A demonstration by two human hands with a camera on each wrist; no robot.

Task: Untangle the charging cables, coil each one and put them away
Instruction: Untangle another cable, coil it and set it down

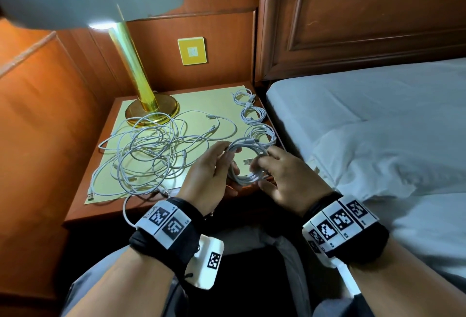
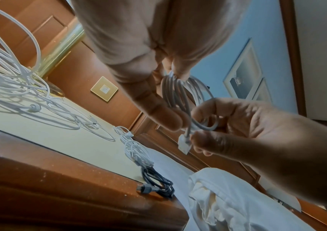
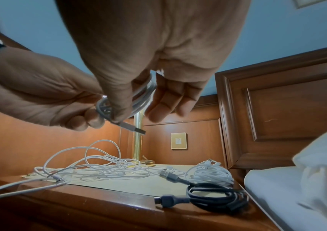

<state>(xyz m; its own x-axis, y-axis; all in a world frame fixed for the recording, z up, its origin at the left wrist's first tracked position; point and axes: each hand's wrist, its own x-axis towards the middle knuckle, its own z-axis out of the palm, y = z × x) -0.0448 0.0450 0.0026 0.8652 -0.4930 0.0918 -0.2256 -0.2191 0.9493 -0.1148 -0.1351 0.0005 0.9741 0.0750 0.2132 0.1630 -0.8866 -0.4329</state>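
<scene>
**Fourth white cable nearly coiled, a tangle waiting behind**

Nearest the person, both hands meet just above the front edge of the surface (image 1: 75, 216), at about 5 o'clock on it, and share one white coil (image 1: 248, 163). The left hand (image 1: 211, 173) has fingers and thumb curled round the left side of the loops, likely to keep the turns from springing apart. The right hand (image 1: 282, 178) pinches the free end next to its USB plug (image 3: 132, 129) against the loops, with its other fingers spread; this looks like the final tuck that locks the coil. Holding it in the air rather than on the pale mat (image 1: 201, 100) probably leaves room to pass the end through.

Directly under the hands, at the front right corner, a dark grey coiled cable (image 3: 216, 199) lies finished; it shows only in the wrist views. Beyond it, three white coils (image 1: 254, 115) line the right edge from 3 toward 1 o'clock, seemingly parked there, next to the bed (image 1: 365, 115), to stay apart from unsorted cable.

The loose tangle (image 1: 151, 155) spreads over the left half, from 7 to 10 o'clock, one strand (image 1: 127, 212) drooping over the front edge and a plug (image 1: 90, 195) at the mat's corner. Farthest back, at 11 o'clock, stands the brass lamp (image 1: 151, 112), its base touched by the tangle's outer loops. Judged from this, several cables remain.
</scene>
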